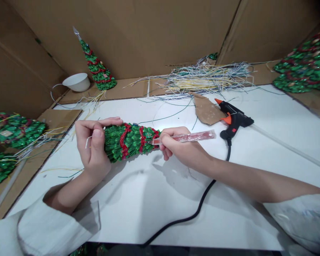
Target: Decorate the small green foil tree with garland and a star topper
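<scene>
One small tree (133, 142) is tipped sideways over the white table (122, 224), one glue gun (237, 119) to its right. Its narrow end is hidden by the right hand (180, 150); two trees (18, 131) are cut off at the left edge. The left hand (92, 144), forefinger stretched, grasps the small tree's base, while the right pinches one red tool (196, 137)

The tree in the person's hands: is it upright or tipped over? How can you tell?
Tipped on its side: the tree is widest at the left hand and narrows toward the right hand.
</scene>
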Demonstrator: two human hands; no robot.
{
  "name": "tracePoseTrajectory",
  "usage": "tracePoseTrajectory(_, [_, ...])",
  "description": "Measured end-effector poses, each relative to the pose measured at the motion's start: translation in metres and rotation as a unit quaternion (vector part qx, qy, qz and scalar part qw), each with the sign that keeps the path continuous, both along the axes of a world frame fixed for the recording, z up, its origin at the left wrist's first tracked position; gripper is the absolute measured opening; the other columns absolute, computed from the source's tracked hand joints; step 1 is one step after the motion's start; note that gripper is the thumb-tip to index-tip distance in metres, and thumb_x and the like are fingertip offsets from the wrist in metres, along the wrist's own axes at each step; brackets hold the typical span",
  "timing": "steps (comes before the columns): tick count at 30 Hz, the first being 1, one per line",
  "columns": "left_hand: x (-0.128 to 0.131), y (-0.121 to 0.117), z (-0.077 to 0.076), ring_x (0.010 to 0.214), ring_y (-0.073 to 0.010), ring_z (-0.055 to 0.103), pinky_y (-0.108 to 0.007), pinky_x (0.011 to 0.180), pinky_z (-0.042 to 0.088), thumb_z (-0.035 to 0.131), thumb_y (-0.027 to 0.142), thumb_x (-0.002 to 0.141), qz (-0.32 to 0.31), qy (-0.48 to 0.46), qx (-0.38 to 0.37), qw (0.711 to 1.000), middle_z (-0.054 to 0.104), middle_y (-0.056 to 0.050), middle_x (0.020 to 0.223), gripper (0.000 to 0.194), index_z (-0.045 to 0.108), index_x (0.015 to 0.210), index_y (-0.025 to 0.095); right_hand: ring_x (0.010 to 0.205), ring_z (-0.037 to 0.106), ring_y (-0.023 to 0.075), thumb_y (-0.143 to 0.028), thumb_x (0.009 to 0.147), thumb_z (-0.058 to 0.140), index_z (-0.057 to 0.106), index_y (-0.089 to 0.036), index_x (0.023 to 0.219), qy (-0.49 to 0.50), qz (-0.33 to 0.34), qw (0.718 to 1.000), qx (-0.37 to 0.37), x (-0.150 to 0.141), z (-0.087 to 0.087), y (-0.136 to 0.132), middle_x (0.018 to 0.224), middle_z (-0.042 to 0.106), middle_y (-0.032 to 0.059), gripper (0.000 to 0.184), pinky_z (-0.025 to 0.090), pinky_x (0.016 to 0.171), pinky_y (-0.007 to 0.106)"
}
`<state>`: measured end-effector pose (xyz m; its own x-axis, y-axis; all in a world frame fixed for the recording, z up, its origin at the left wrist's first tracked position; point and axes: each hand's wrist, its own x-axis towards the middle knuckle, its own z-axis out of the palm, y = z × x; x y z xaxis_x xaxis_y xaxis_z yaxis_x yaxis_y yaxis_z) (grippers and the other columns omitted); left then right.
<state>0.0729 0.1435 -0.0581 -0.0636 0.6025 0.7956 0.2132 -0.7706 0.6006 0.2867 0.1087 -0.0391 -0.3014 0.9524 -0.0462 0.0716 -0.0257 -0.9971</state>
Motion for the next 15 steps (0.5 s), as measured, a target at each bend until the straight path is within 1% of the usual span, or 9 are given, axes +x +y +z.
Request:
tracePoseTrajectory(3, [-0.0017, 0.0014, 0.0003, 0.085, -0.0237, 0.069, -0.048, 0.084, 0.05, 0.05, 0.032, 0.09, -0.007, 0.006, 0.009, 1.0, 0.072, -0.004, 0.081, 0.014, 0.046, 0.083, 0.02, 0.048, 0.058, 0.0095, -0.02, 0.078, 0.048, 0.052, -0.018, 0.054, -0.003, -0.009, 1.0, -0.003, 0.0, 0.0009, -0.0003, 0.046, 0.053, -0.0039, 0.025, 0.041, 0.049, 0.02])
tracePoseTrajectory(7, [-0.0016, 0.001, 0.0022, 0.084, -0.0224, 0.069, -0.045, 0.083, 0.051, 0.049, 0.032, 0.091, -0.012, 0.014, 0.006, 1.0, 0.07, -0.003, 0.078, 0.015, 0.046, 0.083, 0.02, 0.047, 0.055, 0.009, -0.018, 0.077, 0.047, 0.052, -0.018, 0.052, -0.018, -0.039, 0.999, 0.005, 0.0019, 0.001, -0.0008, 0.045, 0.054, -0.0022, 0.026, 0.037, 0.046, 0.019])
tracePoseTrajectory(11, [0.001, -0.0005, 0.0033, 0.084, -0.0217, 0.069, -0.046, 0.084, 0.051, 0.051, 0.035, 0.09, -0.002, 0.004, -0.002, 1.0, 0.07, -0.001, 0.077, 0.017, 0.046, 0.081, 0.021, 0.046, 0.054, 0.0087, -0.019, 0.077, 0.047, 0.052, -0.017, 0.052, -0.031, -0.036, 0.999, 0.007, 0.0021, 0.001, -0.002, 0.045, 0.057, -0.0013, 0.026, 0.036, 0.045, 0.019])
tracePoseTrajectory(15, [0.0018, -0.0011, 0.0034, 0.083, -0.0216, 0.069, -0.046, 0.084, 0.051, 0.051, 0.036, 0.09, 0.0, 0.0, -0.005, 1.0, 0.069, -0.001, 0.076, 0.018, 0.046, 0.081, 0.021, 0.045, 0.055, 0.0089, -0.018, 0.076, 0.047, 0.052, -0.017, 0.051, -0.02, -0.043, 0.999, -0.011, 0.0003, 0.0023, -0.001, 0.043, 0.054, -0.0024, 0.025, 0.035, 0.044, 0.019])
